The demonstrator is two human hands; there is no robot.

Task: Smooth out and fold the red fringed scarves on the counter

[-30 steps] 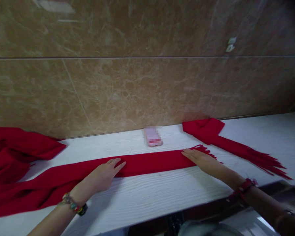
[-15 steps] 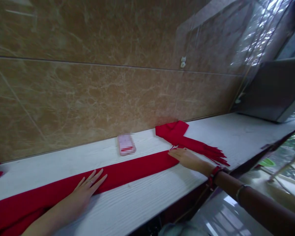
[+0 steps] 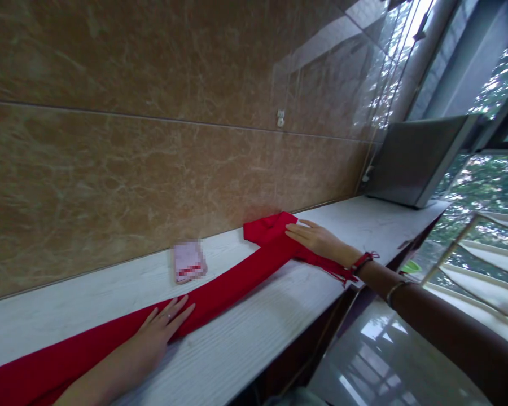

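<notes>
A long red scarf stretches as a flat strip along the white counter, from the lower left up to the right. My left hand lies on the strip with fingers spread, a ring on one of them. At the strip's far right end is my right hand, its fingers over the cloth and its thumb hidden, holding that end. Beneath and behind it lies a folded red piece of cloth against the wall. Red fringe shows below my right wrist, partly covered by the arm.
A phone-shaped pale object, pixelated, lies between the scarf and the brown marbled wall. The white counter runs to a large grey box-like appliance at the far right. Past the front edge are a glossy floor and a railing.
My right hand has moved the scarf's end back toward the wall, over the folded red cloth. My left hand stays flat on the strip. The view has turned to the right.
</notes>
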